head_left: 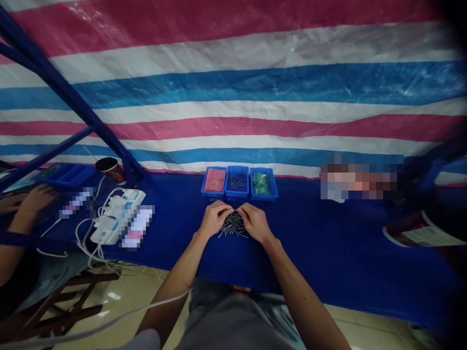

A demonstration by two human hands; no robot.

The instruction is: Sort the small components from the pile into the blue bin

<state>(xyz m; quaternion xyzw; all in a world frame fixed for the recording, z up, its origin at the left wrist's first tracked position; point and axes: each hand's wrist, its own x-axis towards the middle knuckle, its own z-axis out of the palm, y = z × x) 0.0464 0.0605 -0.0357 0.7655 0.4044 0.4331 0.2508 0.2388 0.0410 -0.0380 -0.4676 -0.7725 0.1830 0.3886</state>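
Observation:
A small heap of thin metal pins (232,227) lies on the blue table (314,243) right in front of me. My left hand (213,218) rests at the heap's left side, its fingers curled in over the pins. Mirroring it on the right, my right hand (255,221) also has its fingertips bent into the heap. Both hands pinch at the pins; what each holds is too small to make out. Behind the heap stand three blue trays: a left one (214,181) with pink content, a middle one (237,181) with dark pins, a right one (263,183) with green parts.
A white power strip (118,214) with cables lies at the left. Another person's hand (36,198) and forearm work at the far left by a blue tray (67,174) and a dark cup (108,167). A striped tarp hangs behind; papers (419,232) lie at the right.

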